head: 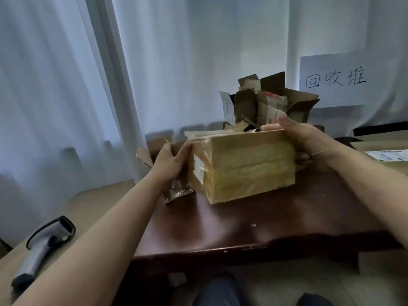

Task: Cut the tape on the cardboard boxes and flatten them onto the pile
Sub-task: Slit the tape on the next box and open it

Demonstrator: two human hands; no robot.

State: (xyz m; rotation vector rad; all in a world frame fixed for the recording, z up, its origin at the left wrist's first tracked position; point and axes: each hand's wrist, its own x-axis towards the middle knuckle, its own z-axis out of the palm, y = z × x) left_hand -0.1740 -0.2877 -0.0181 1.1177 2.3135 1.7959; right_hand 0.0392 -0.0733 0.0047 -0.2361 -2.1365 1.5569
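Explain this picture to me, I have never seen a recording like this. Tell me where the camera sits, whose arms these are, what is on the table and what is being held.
There is no machine here. The camera is worn on a person's head and looks forward and down, so the two bare arms are that person's own. The left hand and the right hand grip opposite ends of a taped cardboard box over a dark wooden table. Behind it stands a pile of opened boxes, below a handwritten paper sign. A handheld scanner-like device lies at lower left.
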